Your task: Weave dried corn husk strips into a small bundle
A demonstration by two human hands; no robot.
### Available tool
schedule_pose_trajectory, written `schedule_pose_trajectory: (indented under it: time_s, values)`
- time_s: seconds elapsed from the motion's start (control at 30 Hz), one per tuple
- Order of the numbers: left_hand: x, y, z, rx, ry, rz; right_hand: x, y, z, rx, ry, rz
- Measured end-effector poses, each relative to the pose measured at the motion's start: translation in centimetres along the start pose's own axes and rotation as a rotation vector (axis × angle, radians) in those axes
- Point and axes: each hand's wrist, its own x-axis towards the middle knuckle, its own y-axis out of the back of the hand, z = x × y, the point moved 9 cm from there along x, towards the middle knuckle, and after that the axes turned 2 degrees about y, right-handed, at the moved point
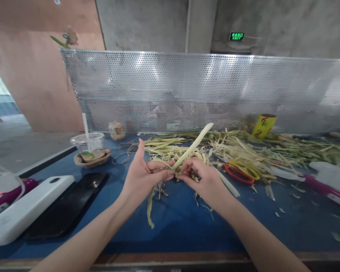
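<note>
A long pale green leaf strip (193, 144) rises from between my hands toward the back of the blue table (175, 223). My left hand (143, 177) pinches its lower end, thumb raised. My right hand (204, 179) is closed on the same strip and a small bundle of strips right beside the left fingers. Loose ends hang below my hands, one strip (150, 206) drooping toward the table. A pile of leaf strips (243, 149) lies just behind my hands.
Red and yellow scissors (240, 172) lie right of my right hand. A black phone (66, 204) and a white box (25, 209) lie at the left. A plastic cup with a straw (87, 145) stands behind them. A yellow roll (263, 126) and a perforated metal screen (204, 90) stand at the back.
</note>
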Motion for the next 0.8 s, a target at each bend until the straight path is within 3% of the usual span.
schedule_pose_trajectory:
  time_s: [0.13, 0.33, 0.5, 0.6, 0.8]
  values:
    - [0.2, 0.3, -0.6, -0.064, 0.045, 0.041, 0.1, 0.6, -0.9, -0.052, 0.024, -0.011]
    - [0.5, -0.2, -2.4, -0.149, 0.207, -0.001, 0.0, 0.8, -1.7, -0.282, 0.140, -0.012]
    - [0.6, -0.1, -2.3, -0.192, 0.215, 0.014, -0.1, 0.7, -1.7, -0.262, 0.173, 0.019]
    - [0.5, -0.3, -2.2, -0.229, 0.218, 0.005, -0.3, 0.5, -2.7, -0.326, 0.281, 0.037]
    - [0.2, -0.3, -2.7, -0.342, 0.266, 0.030, -1.4, -1.3, -4.9, -0.454, 0.507, -0.049]
